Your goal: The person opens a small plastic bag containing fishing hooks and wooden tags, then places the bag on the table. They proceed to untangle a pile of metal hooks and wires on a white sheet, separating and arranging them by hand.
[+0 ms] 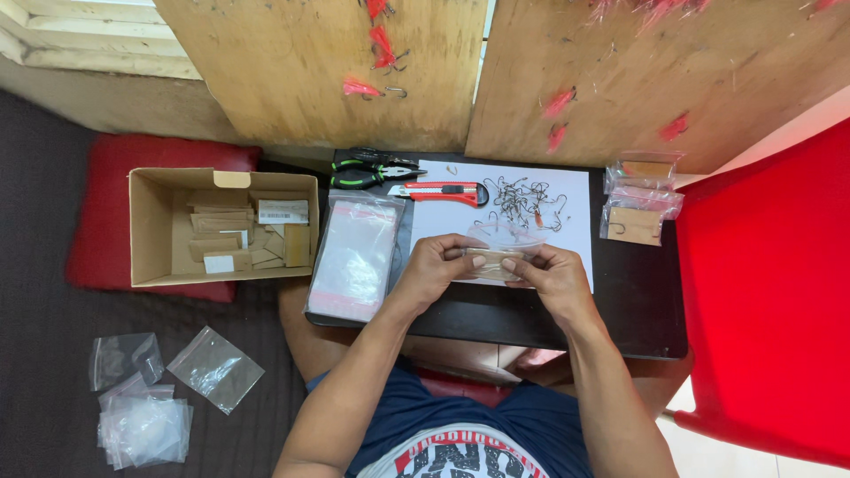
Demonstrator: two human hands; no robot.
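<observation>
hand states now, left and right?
Left hand: closed on the clear bag with card.
Right hand: closed on the same bag.

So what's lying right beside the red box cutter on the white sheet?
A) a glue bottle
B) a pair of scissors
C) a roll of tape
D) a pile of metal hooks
D: a tangled pile of metal hooks lies on the white sheet just right of the red box cutter, above the two hands holding a small clear bag.
</observation>
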